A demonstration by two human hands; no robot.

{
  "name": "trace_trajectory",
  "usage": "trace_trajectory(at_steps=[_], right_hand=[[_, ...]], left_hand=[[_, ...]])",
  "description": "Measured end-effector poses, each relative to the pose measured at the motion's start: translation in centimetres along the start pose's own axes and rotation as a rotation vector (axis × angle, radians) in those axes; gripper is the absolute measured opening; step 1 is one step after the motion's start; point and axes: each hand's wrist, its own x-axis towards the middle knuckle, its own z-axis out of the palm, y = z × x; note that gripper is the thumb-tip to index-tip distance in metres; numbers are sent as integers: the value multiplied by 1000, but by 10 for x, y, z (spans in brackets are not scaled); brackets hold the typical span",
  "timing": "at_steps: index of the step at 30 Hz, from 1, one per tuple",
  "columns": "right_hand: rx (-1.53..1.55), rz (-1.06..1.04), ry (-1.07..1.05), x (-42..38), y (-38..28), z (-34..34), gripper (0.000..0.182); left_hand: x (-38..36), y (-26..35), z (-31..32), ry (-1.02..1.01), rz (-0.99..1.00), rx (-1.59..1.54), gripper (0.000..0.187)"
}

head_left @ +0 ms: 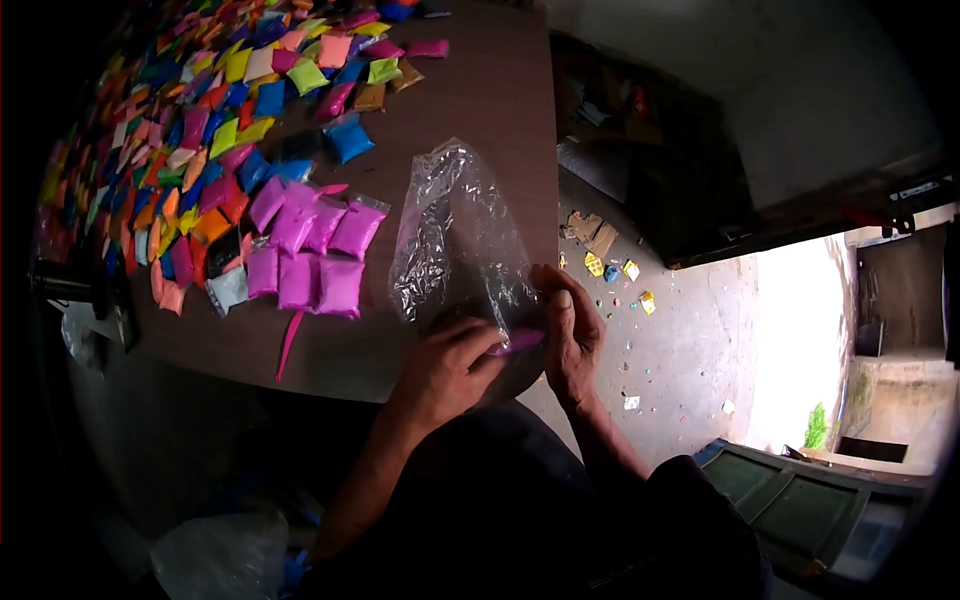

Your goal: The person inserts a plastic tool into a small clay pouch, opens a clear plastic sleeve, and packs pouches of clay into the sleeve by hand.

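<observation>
Bag (445, 225), clear and crinkled, stands out in the head view, spread over the near right part of the dark worktop (480, 70), its lower end running down to the hands. At that end is a purple packet (517, 343), between the two hands close to the worktop's edge. The left hand (450, 370) has its fingers bent over at the packet's left end, but whether its grip is pressed together cannot be told. The right hand (572, 340) is on the other side, thumb raised and fingers curved; what its grip pinches, if anything, cannot be told either. Left of the bag lie purple packets (298, 282) in two rough rows, with a pink strip (289, 345) just below. Beyond them spreads a pile of multicoloured packets (195, 130). Small scraps (648, 302) dot the floor (680, 350) at right.
</observation>
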Motion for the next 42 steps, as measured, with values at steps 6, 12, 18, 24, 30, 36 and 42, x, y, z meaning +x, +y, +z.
trace_trajectory(at_steps=[6, 12, 18, 24, 30, 36, 42], right_hand=[[-72, -4, -2, -2, -2, 3, 37], [-118, -89, 124, -9, 11, -8, 34], [-176, -17, 120, -30, 21, -6, 38], [37, 89, 169, -23, 6, 17, 35], [59, 94, 182, -23, 2, 21, 30], [-20, 81, 177, -23, 3, 18, 31], [-9, 66, 196, -21, 7, 20, 32]], left_hand=[[2, -6, 12, -32, 13, 57, 23], [4, -1, 7, -109, 75, 50, 24], [0, -5, 12, -111, 56, 16, 28], [-4, -6, 13, -131, 123, 214, 30], [-7, 4, 9, -124, 99, 183, 28], [-11, 19, -49, 167, 3, 237, 27], [1, -21, -113, 331, -174, 699, 27]])
